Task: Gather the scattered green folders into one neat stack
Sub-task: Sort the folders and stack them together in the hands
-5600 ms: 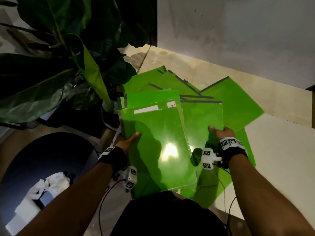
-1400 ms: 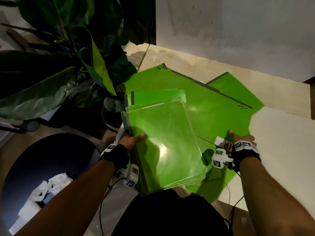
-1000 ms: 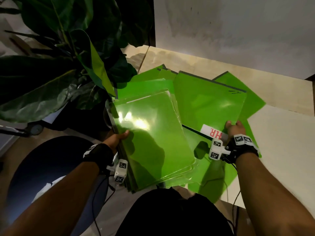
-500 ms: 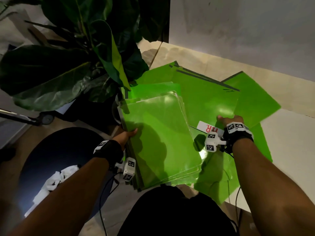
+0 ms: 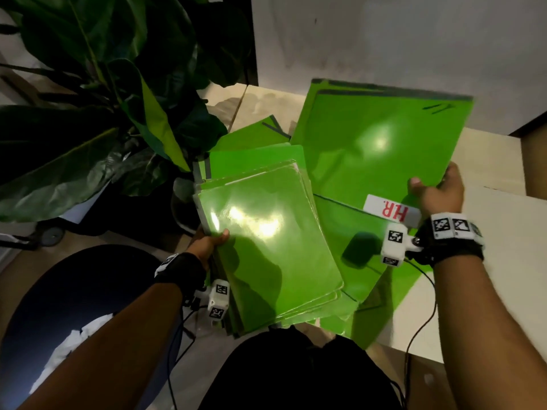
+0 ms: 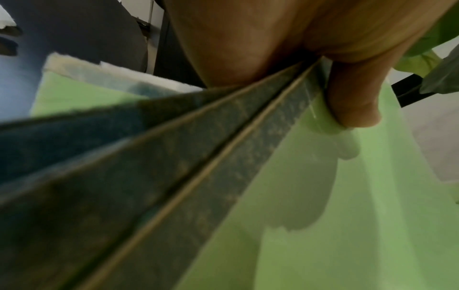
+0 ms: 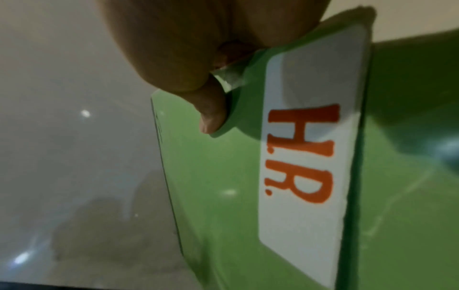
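My left hand [image 5: 211,241] grips the left edge of a stack of green folders [image 5: 266,241], thumb on the glossy top cover; the left wrist view shows the thumb [image 6: 352,102] pressing on the stack's grey spines [image 6: 198,166]. My right hand [image 5: 435,190] pinches the near right corner of a separate green folder [image 5: 376,149] and holds it raised and tilted above the table. A white label reading "HR." [image 5: 390,210] sits on that corner, seen close in the right wrist view as the label [image 7: 305,157] beside my thumb [image 7: 211,109]. More green folders [image 5: 355,232] lie underneath on the table.
A large dark-leaved potted plant [image 5: 103,99] crowds the left, right beside the stack. The pale wooden table [image 5: 488,261] stretches to the right, with a white wall [image 5: 384,39] behind. A dark round seat [image 5: 74,291] sits low left, and wrist cables [image 5: 420,321] hang near the table edge.
My right hand has lifted the "HR." folder off the spread pile and tilted it upward and to the right. My left hand keeps its grip on the stack, which has barely shifted.
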Tool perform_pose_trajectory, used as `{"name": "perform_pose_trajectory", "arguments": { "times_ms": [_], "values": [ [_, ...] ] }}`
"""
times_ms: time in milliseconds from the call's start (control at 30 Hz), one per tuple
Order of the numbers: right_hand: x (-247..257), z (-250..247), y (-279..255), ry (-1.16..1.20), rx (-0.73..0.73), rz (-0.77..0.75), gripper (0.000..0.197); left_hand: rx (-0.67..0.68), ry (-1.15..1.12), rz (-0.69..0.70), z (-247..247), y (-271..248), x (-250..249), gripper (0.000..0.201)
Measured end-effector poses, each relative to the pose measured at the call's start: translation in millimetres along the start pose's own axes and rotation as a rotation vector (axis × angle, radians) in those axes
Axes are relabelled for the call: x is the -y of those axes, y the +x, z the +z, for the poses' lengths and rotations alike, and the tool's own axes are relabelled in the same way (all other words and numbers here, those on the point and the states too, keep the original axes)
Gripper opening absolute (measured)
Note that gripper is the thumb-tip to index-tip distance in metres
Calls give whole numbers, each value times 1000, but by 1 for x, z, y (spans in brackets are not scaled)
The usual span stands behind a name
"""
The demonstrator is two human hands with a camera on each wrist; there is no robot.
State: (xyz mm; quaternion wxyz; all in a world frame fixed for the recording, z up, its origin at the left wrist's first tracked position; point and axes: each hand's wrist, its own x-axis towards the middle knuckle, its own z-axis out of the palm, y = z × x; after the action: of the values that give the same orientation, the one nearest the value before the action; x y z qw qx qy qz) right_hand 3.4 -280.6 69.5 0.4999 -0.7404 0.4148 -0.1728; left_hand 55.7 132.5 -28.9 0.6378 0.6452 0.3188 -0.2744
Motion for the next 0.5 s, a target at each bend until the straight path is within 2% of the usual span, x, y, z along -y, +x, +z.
{"name": "perform_pose_trajectory", "arguments": {
  "times_ms": [133, 300, 400, 500],
  "values": [
    [36, -43, 7, 144, -116, -142, 37, 36, 33, 10, 13, 5, -2, 57],
    [66, -84, 9, 316, -196, -82, 42, 29, 122, -31, 26, 13, -2, 81],
    [75, -91, 7, 339, -160, -44, 49, 4, 148, -47, 32, 10, -6, 75],
    [58, -83, 17, 428, -18, 68, 38, -3, 183, -39, 32, 12, -5, 58]
  ]
}}
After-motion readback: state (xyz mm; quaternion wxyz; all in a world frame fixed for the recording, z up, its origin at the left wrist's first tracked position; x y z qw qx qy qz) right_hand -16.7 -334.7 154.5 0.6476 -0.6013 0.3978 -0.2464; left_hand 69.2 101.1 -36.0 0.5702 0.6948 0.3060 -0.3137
